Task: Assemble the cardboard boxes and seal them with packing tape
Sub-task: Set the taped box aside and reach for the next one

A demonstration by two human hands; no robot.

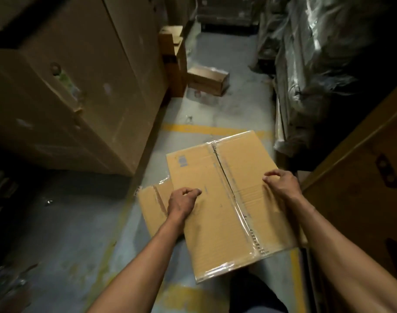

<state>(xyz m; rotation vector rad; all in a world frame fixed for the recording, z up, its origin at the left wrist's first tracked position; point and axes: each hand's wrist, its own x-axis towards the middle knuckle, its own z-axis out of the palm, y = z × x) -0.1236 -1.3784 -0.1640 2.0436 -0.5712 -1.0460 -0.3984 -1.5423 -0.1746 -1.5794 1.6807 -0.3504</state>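
The tan corrugated cardboard box (224,199) sits low in front of the person, above the grey concrete floor (68,222), its top flaps closed and a clear tape strip (236,199) along the centre seam. The left hand (184,201) rests knuckles-down on the left flap with its fingers curled and holding nothing; the right hand (281,182) lies likewise on the right flap, apparently pressing. The box looks light and stiff, though the glossy tape is probably slick; the side edges seem the best hold. Farther off, a small brown carton (207,80) lies on the floor.

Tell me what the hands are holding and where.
Both hold the flattened box. The left hand rests curled on its left panel; the right hand pinches its right panel, near the taped seam.
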